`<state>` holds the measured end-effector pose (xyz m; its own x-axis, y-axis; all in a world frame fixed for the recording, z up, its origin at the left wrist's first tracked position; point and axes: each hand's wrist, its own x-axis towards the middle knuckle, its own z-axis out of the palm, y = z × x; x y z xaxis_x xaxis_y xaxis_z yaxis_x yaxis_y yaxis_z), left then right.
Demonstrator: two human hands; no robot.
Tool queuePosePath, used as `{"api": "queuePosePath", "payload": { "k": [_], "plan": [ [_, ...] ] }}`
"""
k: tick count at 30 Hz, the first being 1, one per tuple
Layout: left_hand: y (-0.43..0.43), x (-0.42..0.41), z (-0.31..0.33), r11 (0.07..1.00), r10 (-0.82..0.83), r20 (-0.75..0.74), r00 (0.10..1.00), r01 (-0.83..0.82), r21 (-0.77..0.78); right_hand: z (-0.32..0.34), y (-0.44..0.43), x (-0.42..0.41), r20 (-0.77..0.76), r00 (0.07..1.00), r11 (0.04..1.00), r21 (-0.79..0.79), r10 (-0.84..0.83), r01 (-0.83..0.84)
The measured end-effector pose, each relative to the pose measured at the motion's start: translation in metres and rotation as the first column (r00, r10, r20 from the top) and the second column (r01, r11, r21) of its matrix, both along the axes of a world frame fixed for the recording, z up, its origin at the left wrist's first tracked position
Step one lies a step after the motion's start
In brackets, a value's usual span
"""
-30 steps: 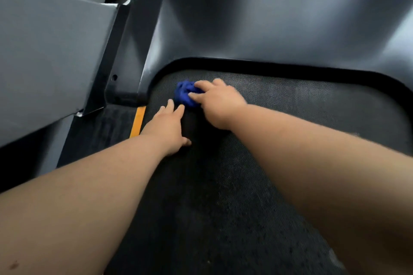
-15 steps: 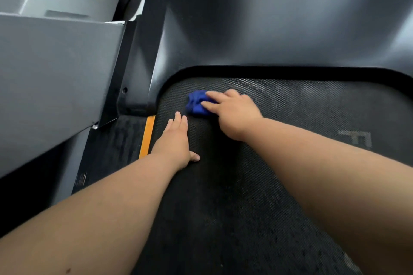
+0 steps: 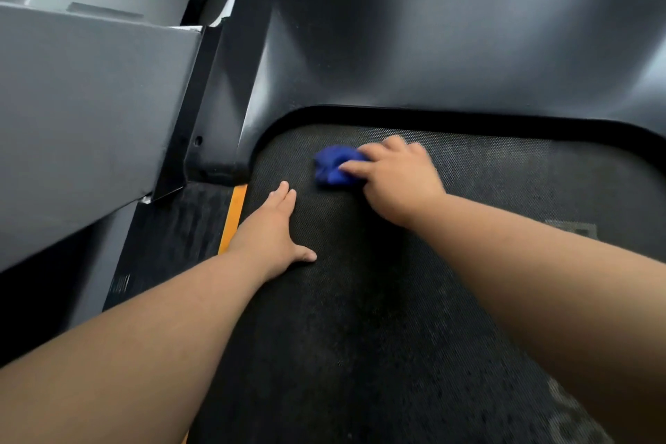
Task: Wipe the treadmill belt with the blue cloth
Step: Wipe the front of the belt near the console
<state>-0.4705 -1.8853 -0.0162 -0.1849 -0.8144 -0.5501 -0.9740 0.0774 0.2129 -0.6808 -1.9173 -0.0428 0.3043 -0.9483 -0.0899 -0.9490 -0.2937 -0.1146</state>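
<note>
Treadmill belt (image 3: 360, 335): dark, textured, filling the near and middle view; a faint logo mark shows at its right edge.
Left hand (image 3: 274, 234): flat on the belt near its left edge, fingers straight and together, thumb out, grip holding nothing; placed much as half a second ago.
Orange stripe (image 3: 232, 220): runs along the belt's left edge, just beside the left hand.
Right hand (image 3: 396, 180): further out on the belt, grip closed on the cloth, fingers pressing it down; it now sits further right, away from the belt's rounded far-left corner.
Blue cloth (image 3: 333, 164): bunched, on the belt under the right fingertips, near the far end, shifted right with the hand.
Motor cover (image 3: 450, 29): dark grey housing rising beyond the belt's curved black border.
</note>
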Motion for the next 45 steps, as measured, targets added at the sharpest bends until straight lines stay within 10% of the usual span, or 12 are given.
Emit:
{"api": "queuePosePath", "payload": {
  "k": [4, 12, 18, 23, 27, 30, 34, 39, 42, 45],
  "plan": [
    [-0.004, 0.005, -0.003, 0.997, -0.039, -0.008, 0.999, 0.04, 0.07, 0.003, -0.005, -0.019, -0.045, 0.86, 0.86, 0.022, -0.509, 0.51],
    [-0.004, 0.005, -0.002, 0.993, -0.056, -0.007, 0.998, 0.056, 0.107, -0.013, 0.05, 0.008, 0.124, 0.968, 0.975, 0.014, 0.217, -0.22],
    [-0.004, 0.001, -0.003, 0.988, -0.03, -0.006, 1.0, 0.03, 0.149, 0.012, 0.021, -0.02, -0.005, 0.874, 0.867, 0.124, -0.486, 0.483],
    [0.003, 0.001, -0.004, 0.995, 0.019, -0.024, 1.0, -0.016, 0.101, -0.002, 0.074, 0.017, 0.108, 0.992, 0.992, 0.103, 0.069, -0.08],
    [0.014, -0.001, -0.005, 0.999, 0.025, -0.018, 1.0, -0.024, 0.039, -0.011, 0.072, -0.016, 0.076, 0.972, 0.975, -0.022, 0.223, -0.222],
    [0.014, -0.007, -0.003, 0.999, 0.014, 0.003, 1.0, -0.014, 0.045, -0.002, 0.054, -0.068, 0.074, 0.96, 0.961, -0.041, -0.268, 0.272],
    [0.002, -0.023, 0.002, 0.994, -0.088, 0.108, 0.99, 0.082, 0.067, 0.016, 0.05, -0.117, 0.133, 0.604, 0.615, 0.271, -0.786, 0.741],
    [-0.009, -0.045, -0.001, 0.975, -0.146, 0.099, 0.984, 0.127, 0.182, 0.02, 0.09, -0.035, 0.206, 0.922, 0.927, 0.261, -0.327, 0.27],
    [-0.007, -0.037, -0.005, 0.974, -0.18, 0.098, 0.979, 0.164, 0.157, 0.012, 0.109, -0.002, 0.214, 0.968, 0.936, 0.295, 0.129, -0.19],
    [-0.006, -0.026, -0.007, 0.974, -0.158, 0.027, 0.987, 0.151, 0.169, 0.007, 0.094, -0.037, 0.013, 1.0, 0.981, 0.195, 0.018, -0.021]
  ]
}}
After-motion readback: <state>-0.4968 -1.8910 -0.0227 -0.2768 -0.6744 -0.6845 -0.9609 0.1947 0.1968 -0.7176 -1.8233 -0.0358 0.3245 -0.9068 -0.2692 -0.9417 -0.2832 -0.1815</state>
